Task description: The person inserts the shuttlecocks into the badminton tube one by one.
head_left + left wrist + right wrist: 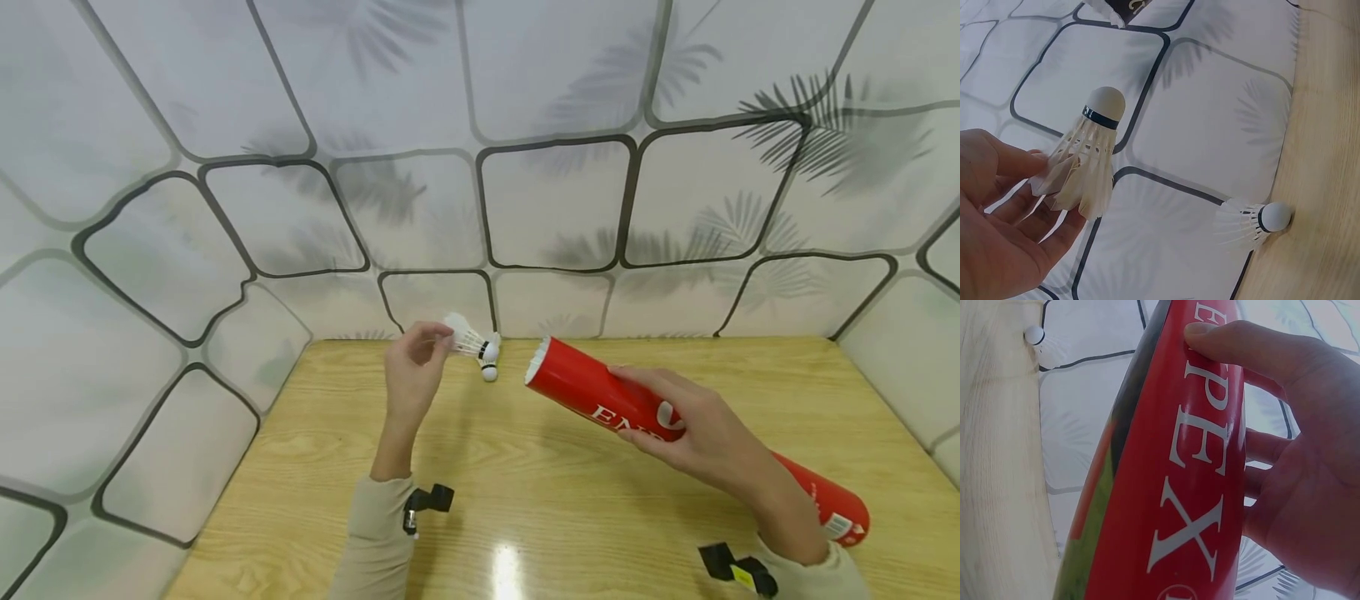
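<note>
My left hand (pixel 412 371) pinches a white feather shuttlecock (pixel 1082 165) by its skirt, the cork tip pointing away from the fingers. A second shuttlecock (pixel 1266 220) lies at the back of the table near the wall; in the head view the held one partly overlaps it. On the right, my right hand (pixel 708 437) grips a long red shuttlecock tube (pixel 592 385) with white lettering, thumb on one side and fingers round the other. The tube is tilted, its pale ragged end raised toward the left hand. My right hand and forearm hide its middle.
The wooden table (pixel 480 467) meets a patterned wall covering (pixel 555 208) at its back edge, with more of it along both sides. Small black devices (pixel 429 500) are strapped on both wrists.
</note>
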`<control>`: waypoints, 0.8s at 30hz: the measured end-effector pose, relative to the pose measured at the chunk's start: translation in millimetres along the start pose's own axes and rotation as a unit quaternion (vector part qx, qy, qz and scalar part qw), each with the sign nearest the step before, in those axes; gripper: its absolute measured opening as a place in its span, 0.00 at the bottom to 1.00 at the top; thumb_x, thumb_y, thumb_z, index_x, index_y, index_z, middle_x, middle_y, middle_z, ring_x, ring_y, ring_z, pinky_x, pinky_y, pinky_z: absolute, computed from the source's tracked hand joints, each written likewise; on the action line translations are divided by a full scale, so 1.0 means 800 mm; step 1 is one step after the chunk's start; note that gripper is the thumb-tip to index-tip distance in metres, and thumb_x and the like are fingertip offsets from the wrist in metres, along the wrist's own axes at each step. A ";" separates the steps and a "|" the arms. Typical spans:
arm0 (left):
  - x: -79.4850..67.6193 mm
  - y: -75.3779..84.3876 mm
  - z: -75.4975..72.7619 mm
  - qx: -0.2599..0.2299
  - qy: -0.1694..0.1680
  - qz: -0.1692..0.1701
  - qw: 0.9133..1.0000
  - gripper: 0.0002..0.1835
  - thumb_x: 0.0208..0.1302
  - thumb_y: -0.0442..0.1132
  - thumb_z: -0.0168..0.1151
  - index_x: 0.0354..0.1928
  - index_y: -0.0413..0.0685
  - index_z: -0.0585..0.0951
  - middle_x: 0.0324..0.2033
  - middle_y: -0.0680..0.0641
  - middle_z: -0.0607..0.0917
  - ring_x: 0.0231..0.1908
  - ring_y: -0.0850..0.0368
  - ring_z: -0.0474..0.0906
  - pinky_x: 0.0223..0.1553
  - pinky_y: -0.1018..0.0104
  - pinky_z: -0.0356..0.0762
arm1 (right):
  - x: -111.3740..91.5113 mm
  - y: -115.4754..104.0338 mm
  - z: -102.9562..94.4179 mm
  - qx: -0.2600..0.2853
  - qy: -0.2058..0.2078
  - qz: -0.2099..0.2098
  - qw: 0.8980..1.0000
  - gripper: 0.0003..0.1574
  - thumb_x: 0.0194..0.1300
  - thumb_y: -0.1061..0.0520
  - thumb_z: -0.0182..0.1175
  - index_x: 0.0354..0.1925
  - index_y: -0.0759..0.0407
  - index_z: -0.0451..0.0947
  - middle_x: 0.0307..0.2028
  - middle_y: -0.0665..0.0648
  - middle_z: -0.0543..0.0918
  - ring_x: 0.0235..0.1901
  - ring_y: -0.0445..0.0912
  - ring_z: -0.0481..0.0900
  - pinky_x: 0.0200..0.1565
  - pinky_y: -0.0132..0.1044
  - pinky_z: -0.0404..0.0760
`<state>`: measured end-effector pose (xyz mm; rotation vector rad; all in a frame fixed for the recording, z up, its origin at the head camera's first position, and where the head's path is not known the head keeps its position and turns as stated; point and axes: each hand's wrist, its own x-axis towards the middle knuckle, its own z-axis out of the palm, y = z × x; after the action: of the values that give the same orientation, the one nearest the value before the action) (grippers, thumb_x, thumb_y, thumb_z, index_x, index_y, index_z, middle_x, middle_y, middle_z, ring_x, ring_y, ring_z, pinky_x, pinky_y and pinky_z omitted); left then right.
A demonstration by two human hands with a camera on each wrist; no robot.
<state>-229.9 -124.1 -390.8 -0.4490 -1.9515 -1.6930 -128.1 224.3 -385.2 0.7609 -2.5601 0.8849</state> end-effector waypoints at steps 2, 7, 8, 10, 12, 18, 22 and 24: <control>-0.001 0.002 0.002 -0.001 -0.006 0.004 1.000 0.03 0.65 0.20 0.63 0.39 0.28 0.84 0.37 0.32 0.88 0.36 0.34 0.86 0.40 0.74 0.82 | 0.000 0.000 0.001 0.006 -0.002 -0.001 1.000 0.48 0.54 0.60 0.79 0.71 0.47 0.72 0.58 0.54 0.81 0.51 0.51 0.81 0.37 0.39 0.87; -0.004 0.015 0.007 -0.010 -0.018 0.016 1.000 0.03 0.65 0.20 0.63 0.38 0.30 0.84 0.35 0.34 0.88 0.34 0.41 0.86 0.39 0.72 0.83 | 0.000 0.000 0.002 0.003 -0.002 0.001 1.000 0.48 0.54 0.59 0.79 0.71 0.47 0.72 0.58 0.55 0.81 0.51 0.51 0.81 0.37 0.39 0.87; -0.005 0.018 0.008 -0.012 -0.019 0.019 1.000 0.03 0.64 0.20 0.63 0.38 0.30 0.84 0.34 0.34 0.88 0.33 0.43 0.86 0.39 0.72 0.83 | 0.000 0.000 0.002 -0.002 0.000 0.001 1.000 0.48 0.54 0.59 0.79 0.71 0.47 0.72 0.58 0.54 0.82 0.50 0.51 0.81 0.37 0.40 0.87; -0.006 0.023 0.009 -0.015 -0.024 0.027 0.999 0.03 0.65 0.21 0.63 0.38 0.31 0.84 0.34 0.35 0.88 0.33 0.46 0.85 0.39 0.71 0.83 | 0.000 -0.001 0.001 -0.008 0.003 0.001 1.000 0.48 0.54 0.59 0.79 0.71 0.48 0.72 0.58 0.54 0.82 0.50 0.50 0.81 0.38 0.41 0.87; -0.008 0.028 0.011 -0.020 -0.030 0.036 0.999 0.03 0.66 0.22 0.64 0.38 0.31 0.84 0.34 0.36 0.88 0.32 0.46 0.85 0.39 0.71 0.83 | 0.000 -0.001 0.002 -0.010 0.005 0.000 1.000 0.48 0.54 0.59 0.80 0.70 0.47 0.72 0.57 0.54 0.82 0.50 0.50 0.81 0.38 0.42 0.87; -0.016 0.039 0.018 -0.034 -0.052 0.063 0.996 0.03 0.67 0.23 0.64 0.40 0.33 0.85 0.34 0.38 0.88 0.32 0.43 0.84 0.39 0.70 0.83 | 0.000 -0.003 0.004 -0.003 0.000 -0.001 1.000 0.48 0.54 0.58 0.80 0.70 0.46 0.73 0.57 0.54 0.82 0.50 0.50 0.82 0.38 0.41 0.87; -0.020 0.047 0.025 -0.039 -0.062 0.076 0.994 0.04 0.66 0.22 0.65 0.40 0.33 0.85 0.35 0.38 0.88 0.33 0.44 0.84 0.40 0.69 0.83 | 0.000 -0.005 0.003 -0.004 -0.001 0.007 1.000 0.48 0.54 0.59 0.80 0.70 0.47 0.72 0.56 0.54 0.82 0.50 0.51 0.82 0.38 0.42 0.88; -0.021 0.050 0.030 -0.039 -0.068 0.080 0.994 0.04 0.66 0.23 0.65 0.40 0.34 0.85 0.34 0.39 0.88 0.32 0.43 0.84 0.40 0.68 0.84 | 0.001 -0.006 0.002 -0.004 -0.002 0.010 1.000 0.48 0.54 0.59 0.80 0.70 0.47 0.72 0.56 0.55 0.82 0.50 0.51 0.81 0.38 0.42 0.88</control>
<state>-197.6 -92.7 -370.3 -0.7470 -1.8928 -1.6787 -126.0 219.6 -383.9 0.7370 -2.5775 0.8809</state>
